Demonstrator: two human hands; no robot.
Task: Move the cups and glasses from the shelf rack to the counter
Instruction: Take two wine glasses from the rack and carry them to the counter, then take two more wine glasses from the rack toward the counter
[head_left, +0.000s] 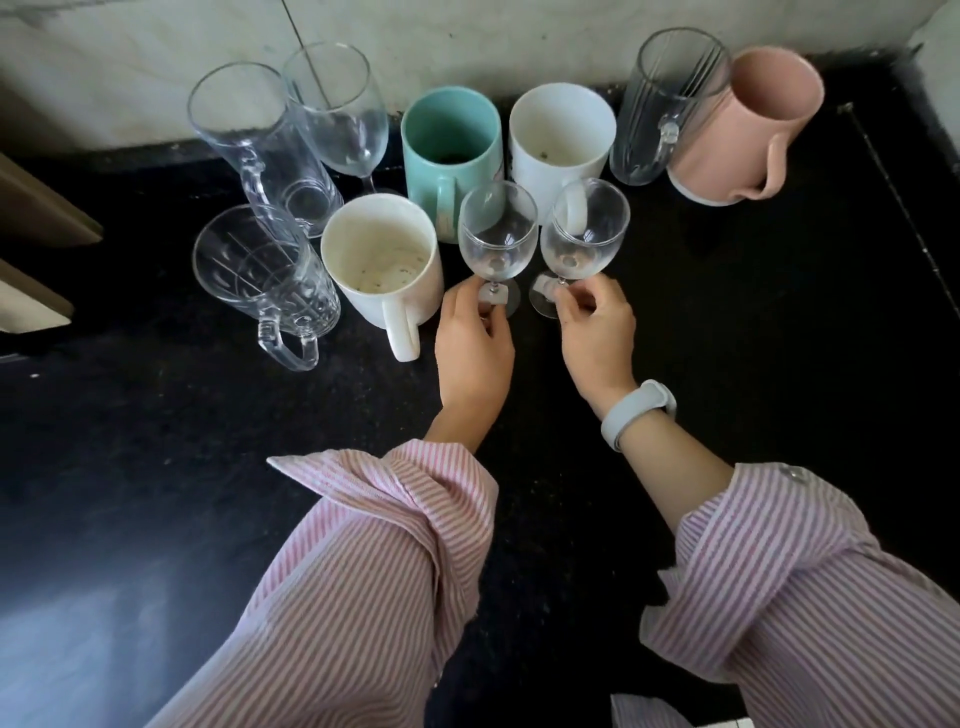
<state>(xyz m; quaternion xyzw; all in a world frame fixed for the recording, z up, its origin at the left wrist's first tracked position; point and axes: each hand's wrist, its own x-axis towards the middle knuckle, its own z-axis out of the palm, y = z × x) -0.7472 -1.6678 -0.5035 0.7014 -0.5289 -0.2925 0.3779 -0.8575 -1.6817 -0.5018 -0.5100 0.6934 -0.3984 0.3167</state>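
Pinching each stem low, the left hand (474, 345) holds the left wine glass (497, 236) and the right hand (597, 332) the right wine glass (584, 234), both upright on the black counter (753, 322) before the mugs.

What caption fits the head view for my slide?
Left hand and right hand each pinch a stemmed wine glass upright on the black counter beside mugs.

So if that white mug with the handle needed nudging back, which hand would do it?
Probably the left hand: it sits right beside the white ceramic mug, while the right hand is farther off.
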